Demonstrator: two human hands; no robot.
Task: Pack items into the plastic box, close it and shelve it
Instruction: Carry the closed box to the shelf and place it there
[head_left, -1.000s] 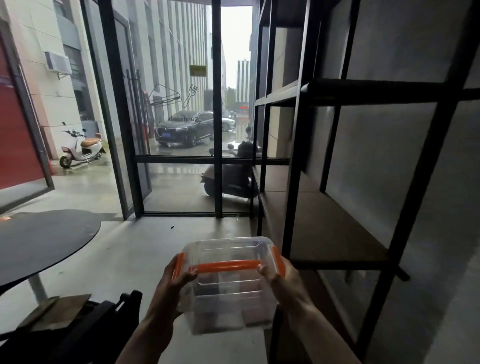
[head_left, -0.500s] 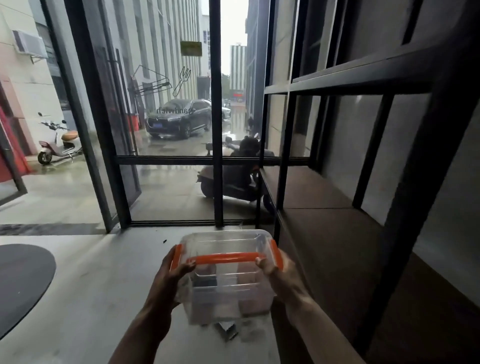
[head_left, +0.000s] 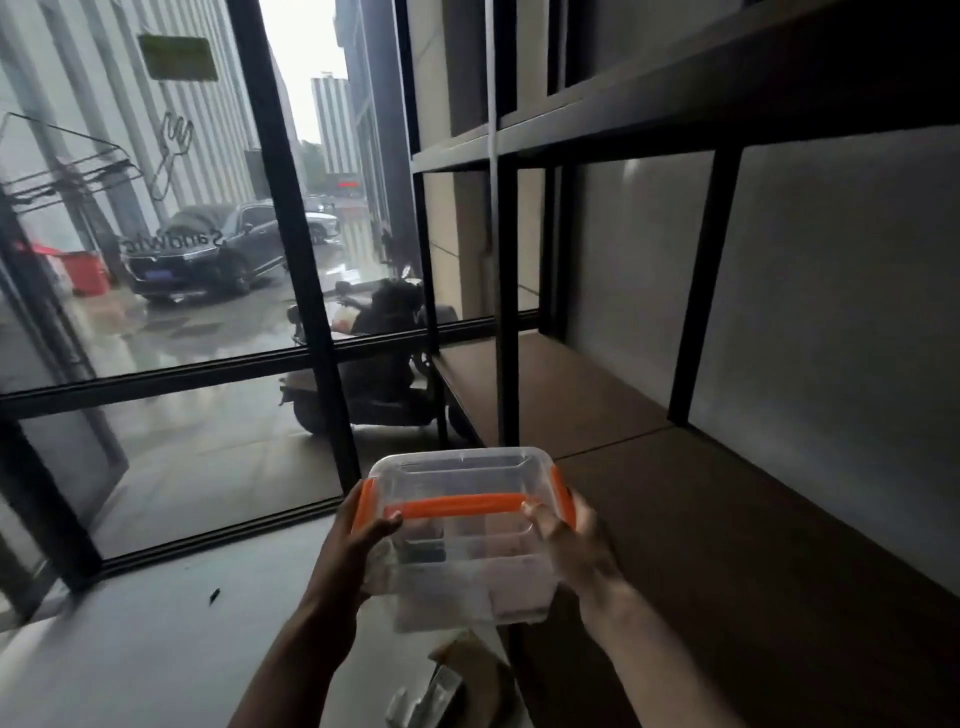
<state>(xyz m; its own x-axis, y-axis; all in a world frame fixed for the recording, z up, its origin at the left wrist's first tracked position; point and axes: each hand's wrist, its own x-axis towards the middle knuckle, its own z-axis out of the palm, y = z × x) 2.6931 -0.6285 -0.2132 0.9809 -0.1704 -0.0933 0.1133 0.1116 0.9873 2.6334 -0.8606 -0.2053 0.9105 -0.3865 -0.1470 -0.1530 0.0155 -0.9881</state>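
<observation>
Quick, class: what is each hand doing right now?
Left hand: closed on the left side of the plastic box.
Right hand: closed on the box's right side.

Both bare forearms are being extended forward from the lower edge of the view, converging slightly toward each other. The left hand is being kept curled, its thumb laid across the near top edge of the plastic box and its fingers wrapped out of sight around the left side. The right hand is being held opposite, thumb pointing inward along the same edge, palm pressed to the right side, wrist bent slightly downward.
</observation>
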